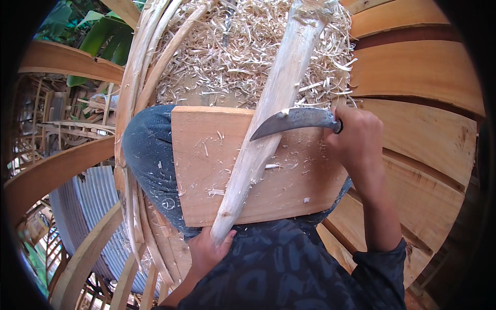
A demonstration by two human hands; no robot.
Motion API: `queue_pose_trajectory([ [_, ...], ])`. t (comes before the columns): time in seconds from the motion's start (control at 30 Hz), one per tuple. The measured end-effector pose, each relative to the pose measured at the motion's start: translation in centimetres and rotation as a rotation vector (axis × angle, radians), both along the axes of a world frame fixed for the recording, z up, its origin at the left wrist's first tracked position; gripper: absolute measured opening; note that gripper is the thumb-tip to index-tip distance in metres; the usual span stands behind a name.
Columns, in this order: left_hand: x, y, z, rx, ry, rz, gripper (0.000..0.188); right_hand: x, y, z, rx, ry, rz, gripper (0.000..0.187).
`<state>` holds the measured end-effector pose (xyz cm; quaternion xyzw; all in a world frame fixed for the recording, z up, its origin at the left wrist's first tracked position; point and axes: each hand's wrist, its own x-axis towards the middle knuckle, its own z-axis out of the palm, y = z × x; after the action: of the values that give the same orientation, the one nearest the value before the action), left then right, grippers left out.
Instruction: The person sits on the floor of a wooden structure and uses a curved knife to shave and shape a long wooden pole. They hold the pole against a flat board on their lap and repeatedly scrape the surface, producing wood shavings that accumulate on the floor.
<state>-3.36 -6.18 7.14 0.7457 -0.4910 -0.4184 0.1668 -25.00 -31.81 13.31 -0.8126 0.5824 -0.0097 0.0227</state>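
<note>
Wooden board (206,155) sits across my lap (150,155); worth keeping it steady as a base. Pale pole (254,155) slants over it, far end reaching out over the heap of shavings (243,57). Curved knife (297,118) lies across the pole, tip leftward; whether it bites, I cannot tell. A shallow angle along the grain should shave thinnest. Right hand (356,132) closed firmly on the knife. Left hand (206,253) wraps the pole's near end, best kept clear of the edge.

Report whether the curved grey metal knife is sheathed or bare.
Bare: in the right hand, the curved grey knife shows uncovered to its tip, over the pale wooden pole.
</note>
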Motion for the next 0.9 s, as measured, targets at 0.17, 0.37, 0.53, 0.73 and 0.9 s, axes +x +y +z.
queue_pose_trajectory([
  [0.17, -0.1, -0.2, 0.2, -0.032, 0.037, 0.030, 0.041, -0.2, -1.7, 0.1, -0.044, 0.010, -0.099, 0.011],
  [0.37, -0.4, -0.2, -0.1, -0.118, 0.003, 0.033, 0.043, -2.5, -4.4, 1.3, -0.039, -0.023, -0.392, 0.017],
  [0.53, -0.3, -0.2, -0.1, -0.097, -0.020, 0.025, 0.044, -4.3, -2.5, 2.1, 0.037, -0.050, -0.467, 0.018],
  [0.73, -0.3, 0.0, -0.2, -0.077, -0.011, 0.031, 0.043, -0.1, 1.8, 0.9, 0.091, -0.043, -0.120, 0.014],
  [0.9, -0.6, 0.0, -0.2, -0.098, 0.021, 0.111, 0.042, 0.7, -1.6, 0.6, 0.042, 0.005, -0.171, 0.013],
])
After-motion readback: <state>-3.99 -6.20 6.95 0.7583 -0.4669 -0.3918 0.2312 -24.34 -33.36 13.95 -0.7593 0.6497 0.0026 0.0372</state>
